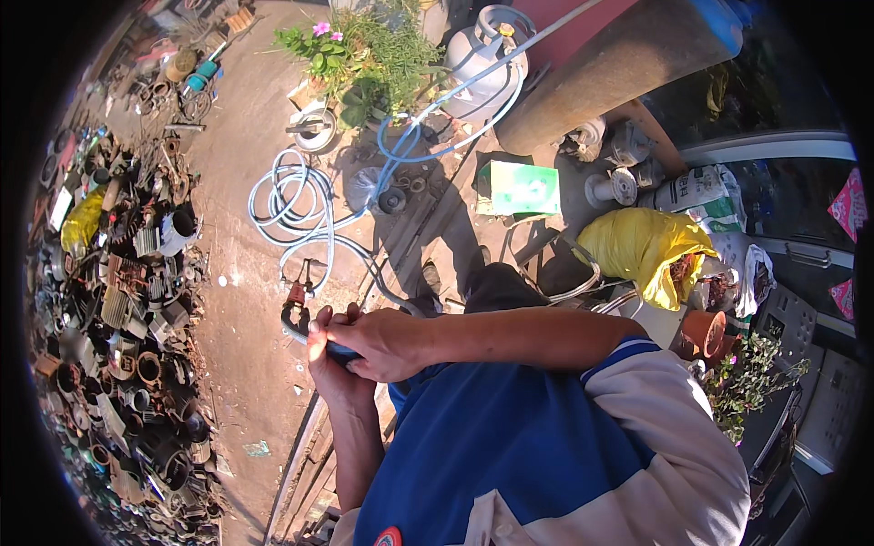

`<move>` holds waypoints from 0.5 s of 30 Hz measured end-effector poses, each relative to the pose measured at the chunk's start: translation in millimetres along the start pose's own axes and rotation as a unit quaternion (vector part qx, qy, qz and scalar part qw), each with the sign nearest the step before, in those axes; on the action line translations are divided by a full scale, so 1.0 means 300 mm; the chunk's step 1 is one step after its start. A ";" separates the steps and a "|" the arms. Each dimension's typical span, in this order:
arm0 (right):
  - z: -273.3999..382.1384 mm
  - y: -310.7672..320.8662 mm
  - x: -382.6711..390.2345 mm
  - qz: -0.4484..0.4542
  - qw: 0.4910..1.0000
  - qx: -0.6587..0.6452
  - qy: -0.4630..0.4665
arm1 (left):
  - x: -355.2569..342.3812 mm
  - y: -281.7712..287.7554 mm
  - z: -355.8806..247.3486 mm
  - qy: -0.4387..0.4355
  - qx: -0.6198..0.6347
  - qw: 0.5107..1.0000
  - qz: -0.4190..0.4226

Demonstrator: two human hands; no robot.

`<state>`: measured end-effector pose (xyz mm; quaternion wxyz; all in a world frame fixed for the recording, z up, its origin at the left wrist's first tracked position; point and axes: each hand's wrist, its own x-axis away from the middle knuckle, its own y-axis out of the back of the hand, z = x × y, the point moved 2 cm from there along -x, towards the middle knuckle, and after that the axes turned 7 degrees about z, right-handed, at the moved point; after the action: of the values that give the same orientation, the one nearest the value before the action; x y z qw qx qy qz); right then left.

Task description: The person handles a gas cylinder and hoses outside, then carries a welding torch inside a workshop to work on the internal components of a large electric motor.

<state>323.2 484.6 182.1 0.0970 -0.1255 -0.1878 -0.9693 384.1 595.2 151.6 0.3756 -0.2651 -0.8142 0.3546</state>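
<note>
My left hand (331, 355) and my right hand (371, 344) meet at the lower middle, fingers curled around a grey hose (297, 333); the exact grip is partly hidden by my right hand. Just beyond my fingers a red-and-black metal tool or fitting (296, 296) lies at the hose, too small to identify clearly. Farther forward, loops of pale blue hose (289, 200) lie on the ground, and more blue hose runs up beside a grey gas cylinder (475, 77).
A large heap of metal scrap (127, 346) fills the left. To the right are a green box (517, 189), a yellow sack (637, 250), a flowerpot (703, 332) and a glass door (792, 209). Planks (300, 482) lie beside me; plants (364, 59) stand at the top.
</note>
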 end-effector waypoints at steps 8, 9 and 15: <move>-0.183 0.030 0.224 -0.209 0.974 0.043 -0.081 | -0.128 0.087 0.028 0.111 0.019 0.990 -0.079; -0.215 0.040 0.270 -0.214 0.970 0.019 -0.113 | -0.135 0.083 0.027 0.118 0.017 0.988 -0.098; -0.349 0.024 0.440 -0.327 0.930 -0.059 -0.160 | -0.185 0.097 0.031 0.132 -0.019 0.988 -0.078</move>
<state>177.8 418.9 127.4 -0.2641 -0.2160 -0.1741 -0.9237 413.4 570.6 101.1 0.5012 -0.2526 -0.7823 0.2703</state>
